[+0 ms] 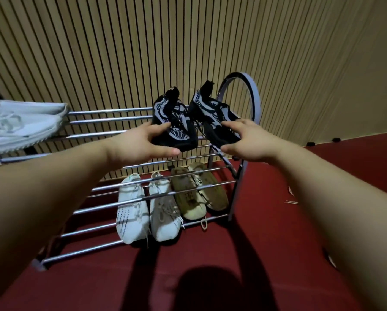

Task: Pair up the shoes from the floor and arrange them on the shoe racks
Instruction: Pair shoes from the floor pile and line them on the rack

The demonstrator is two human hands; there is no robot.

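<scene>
Two black and grey knit shoes sit side by side on the top bars of the metal shoe rack (111, 112), toes toward me. My left hand (141, 142) grips the toe of the left black shoe (176, 124), thumb beneath and fingers over its side. My right hand (246, 140) holds the toe of the right black shoe (215, 113) the same way. A white sneaker pair (147, 209) and an olive-tan pair (199, 194) stand on the bottom tier. A pale grey sneaker (19, 124) lies on the top tier at far left.
The rack stands against a ribbed tan wall, with a rounded end frame (255, 97) at its right. Red floor (266, 221) spreads in front and to the right. White lace ends (292, 199) lie on the floor at right.
</scene>
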